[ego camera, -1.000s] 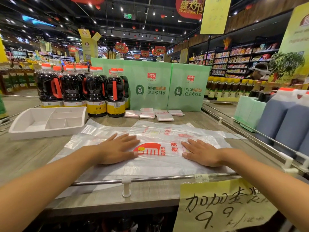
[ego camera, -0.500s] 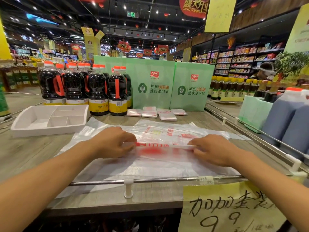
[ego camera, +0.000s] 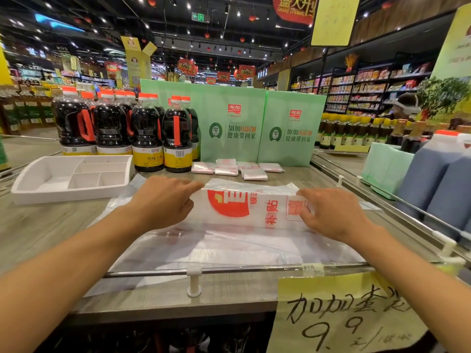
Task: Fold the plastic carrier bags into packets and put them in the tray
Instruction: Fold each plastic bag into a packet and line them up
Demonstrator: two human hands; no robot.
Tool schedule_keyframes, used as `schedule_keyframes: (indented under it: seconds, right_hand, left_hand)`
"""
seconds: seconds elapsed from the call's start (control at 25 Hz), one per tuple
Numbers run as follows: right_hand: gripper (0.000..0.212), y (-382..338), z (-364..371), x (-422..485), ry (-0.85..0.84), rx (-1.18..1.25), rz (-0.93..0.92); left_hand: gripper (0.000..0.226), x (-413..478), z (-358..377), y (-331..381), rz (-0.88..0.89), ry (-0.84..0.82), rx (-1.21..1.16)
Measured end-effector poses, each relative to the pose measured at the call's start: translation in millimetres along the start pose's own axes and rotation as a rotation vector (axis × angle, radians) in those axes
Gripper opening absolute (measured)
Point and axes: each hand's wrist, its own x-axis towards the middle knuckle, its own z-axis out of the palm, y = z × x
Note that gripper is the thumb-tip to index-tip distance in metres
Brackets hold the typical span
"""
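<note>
Head view: your left hand (ego camera: 163,202) and right hand (ego camera: 331,215) each pinch the folded edge of the translucent white, red-printed plastic carrier bag (ego camera: 244,215) between them, so lay it square and flat, with the white divided tray (ego camera: 63,196) beyond your left hand.

Dark sauce bottles (ego camera: 147,133) beside green boxes (ego camera: 234,128), yellow price sign (ego camera: 344,314)

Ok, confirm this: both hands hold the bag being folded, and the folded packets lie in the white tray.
No. The head view shows the left hand and right hand holding the bag, but the folded packets lie on the counter, not in the white tray.
</note>
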Motion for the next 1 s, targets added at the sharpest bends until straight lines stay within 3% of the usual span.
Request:
schedule_keyframes:
  seconds: [0.2, 0.44, 0.64, 0.8, 1.0]
  right_hand:
    - [0.062, 2.3, 11.0, 4.2, -0.164, 0.023, 0.041]
    - [0.057, 1.0, 21.6, 4.8, -0.306, 0.143, -0.035]
    - [0.057, -0.8, 27.5, 6.7, -0.4, 0.279, -0.018]
    - [0.057, -0.6, 29.8, 6.7, -0.432, 0.315, -0.037]
    - [0.056, -22.2, 27.8, 9.4, -0.469, 0.401, -0.187]
  left_hand:
    - [0.065, -0.3, 13.8, 2.8, -0.023, -0.117, -0.004]
    - [0.052, -1.9, 30.8, -0.4, -0.096, -0.405, -0.299]
    - [0.054, -1.9, 32.9, 3.3, -0.163, -0.447, -0.456]
    - [0.052, -0.7, 29.0, 13.9, -0.079, -0.478, -0.497]
    - [0.055, 3.3, 26.6, 24.6, -0.008, -0.564, -0.461]
